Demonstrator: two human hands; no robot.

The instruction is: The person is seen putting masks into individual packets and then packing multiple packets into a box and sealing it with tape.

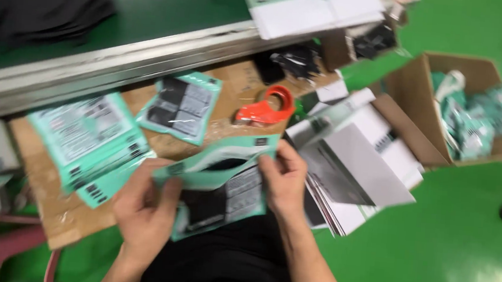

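Cardboard box (413, 94) on green floor (446, 234), holding teal packets (blurred, uncountable). Left hand (147, 210) and right hand (283, 182) each pinch a teal pouch (221, 183) edge between fingers, over the lap. On the brown tabletop (49, 203): two further pouches, one orange tape dispenser (265, 107), stacked white sheets (359, 167).

Both forearms are bare to the bottom edge of the view, with no sleeves, watch or bracelet showing. The left hand (147, 213) and right hand (285, 182) wear no gloves or rings. Dark black clothing covers the lap between them.
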